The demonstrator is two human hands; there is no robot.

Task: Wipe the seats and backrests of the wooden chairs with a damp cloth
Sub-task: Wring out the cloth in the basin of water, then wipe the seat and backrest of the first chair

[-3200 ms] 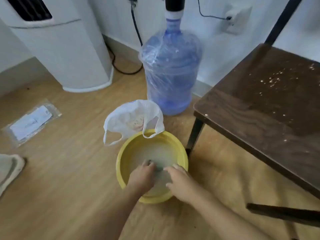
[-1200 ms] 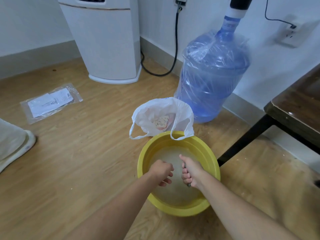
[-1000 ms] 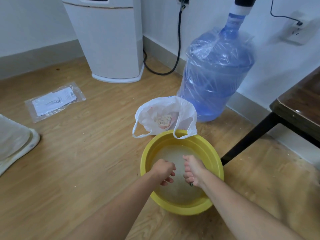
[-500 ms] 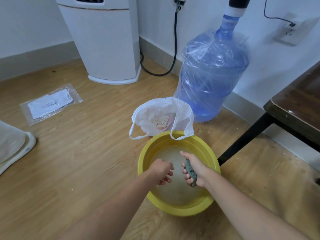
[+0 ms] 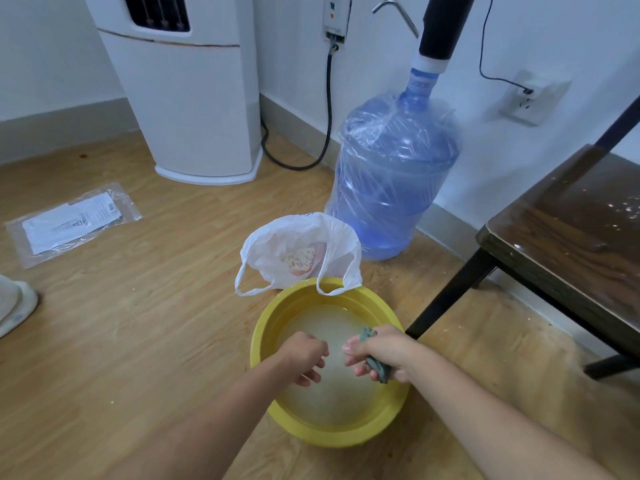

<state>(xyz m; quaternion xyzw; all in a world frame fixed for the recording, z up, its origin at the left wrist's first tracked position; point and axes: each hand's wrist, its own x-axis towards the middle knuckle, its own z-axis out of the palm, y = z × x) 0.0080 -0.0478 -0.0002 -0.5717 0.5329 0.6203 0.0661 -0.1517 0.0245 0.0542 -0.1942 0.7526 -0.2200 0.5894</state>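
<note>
A yellow basin (image 5: 273,313) of cloudy water sits on the wooden floor in front of me. My right hand (image 5: 384,351) is clenched over it around a grey-green damp cloth (image 5: 377,367), whose ends stick out above and below the fist. Beside it, my left hand (image 5: 304,355) hangs over the water with loosely curled fingers and nothing in it. At the right stands a dark wooden chair (image 5: 571,233) with black metal legs. Its seat is speckled with pale crumbs.
A white plastic bag (image 5: 298,251) leans on the basin's far rim. Behind it stands a large blue water bottle (image 5: 391,188) with a pump. A white floor appliance (image 5: 194,91) and black cable are against the wall. A clear packet (image 5: 69,223) lies on the floor at left.
My hands were down in the water with the cloth; now the right fist is lifted above the surface holding the bunched cloth. The left hand has let go of the cloth.
</note>
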